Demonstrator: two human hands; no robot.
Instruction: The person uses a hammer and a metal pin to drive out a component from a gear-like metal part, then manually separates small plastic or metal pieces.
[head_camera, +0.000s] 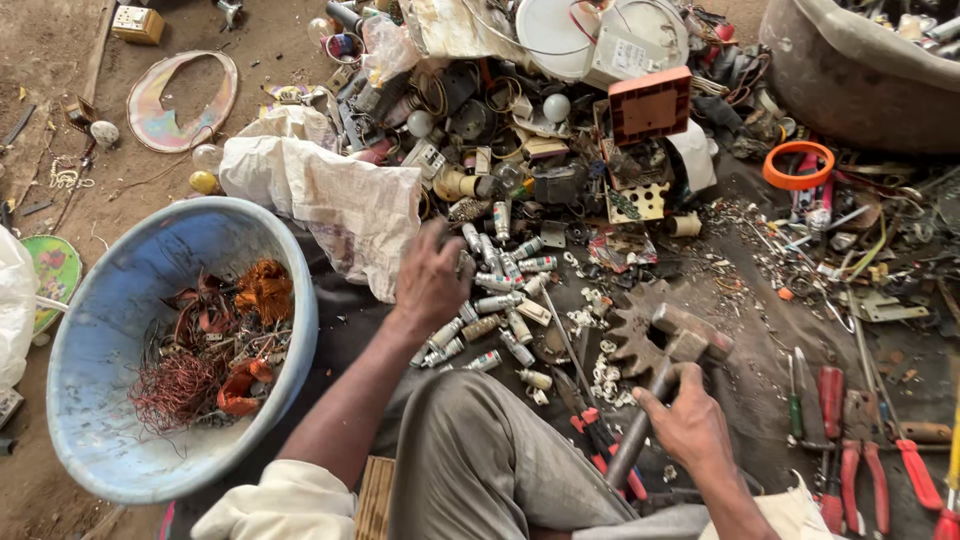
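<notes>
My right hand (690, 425) grips the metal handle of a hammer (672, 355), whose rusty head rests on a toothed gear wheel (632, 335). My left hand (428, 282) reaches forward into a heap of small grey cylinders (500, 275), with its fingers curled down among them. What the fingers hold is hidden. White broken bits (600, 375) lie scattered between the cylinders and the gear.
A blue basin (110, 320) at the left holds copper wire coils. A white sack (330, 195) lies beyond it. Scrap electrical parts pile up at the back. Red-handled pliers and screwdrivers (860, 440) lie at the right. A large grey tub (850, 75) stands at the top right.
</notes>
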